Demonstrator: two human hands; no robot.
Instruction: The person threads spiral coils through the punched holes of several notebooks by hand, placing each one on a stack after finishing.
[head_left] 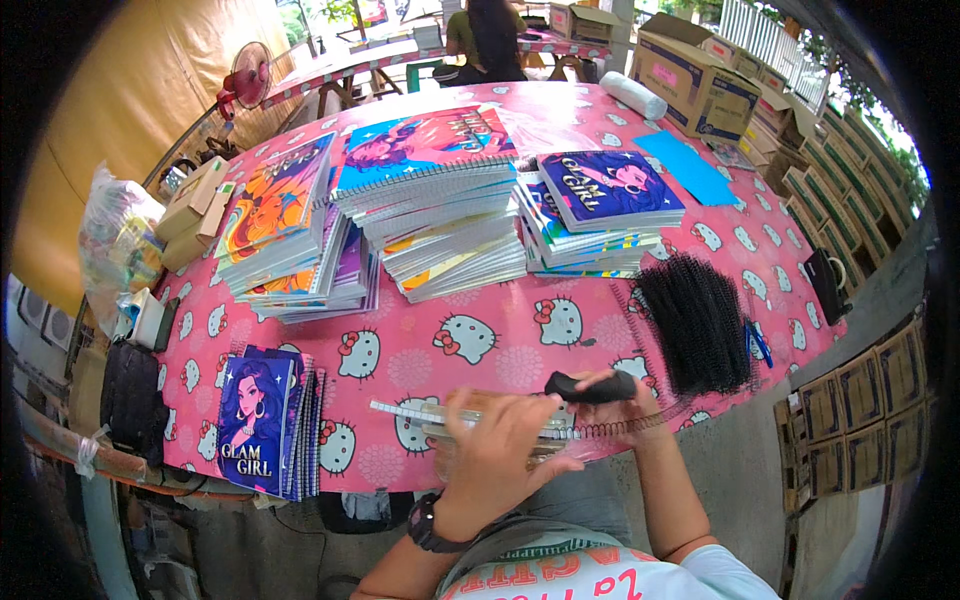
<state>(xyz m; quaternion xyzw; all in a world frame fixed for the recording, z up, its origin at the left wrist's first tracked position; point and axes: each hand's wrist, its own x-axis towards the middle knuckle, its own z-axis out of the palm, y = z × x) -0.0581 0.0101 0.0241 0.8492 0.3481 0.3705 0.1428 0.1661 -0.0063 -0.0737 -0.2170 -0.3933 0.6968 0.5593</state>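
A notebook (pixel 440 422), seen almost edge-on, is tilted at the table's near edge. My left hand (pixel 500 435), with a dark watch on its wrist, grips it from above, fingers over the pages and thumb toward me. My right hand (pixel 618 392) is closed around a black, rounded object (pixel 590 388) whose kind I cannot make out. A dark wire coil (pixel 612 428) runs from the notebook's right end past my right wrist. To the right lies a big heap of black spiral coils (pixel 692 325).
Notebook stacks (pixel 450 225) with colourful covers stand on the pink cat-print tablecloth (pixel 520 375). Purple bound notebooks (pixel 262 425) lie at the near left. A blue sheet (pixel 688 168) and white roll (pixel 633 96) lie far right. Behind the table sits another person (pixel 487 40). Cartons (pixel 690 75) stand beyond.
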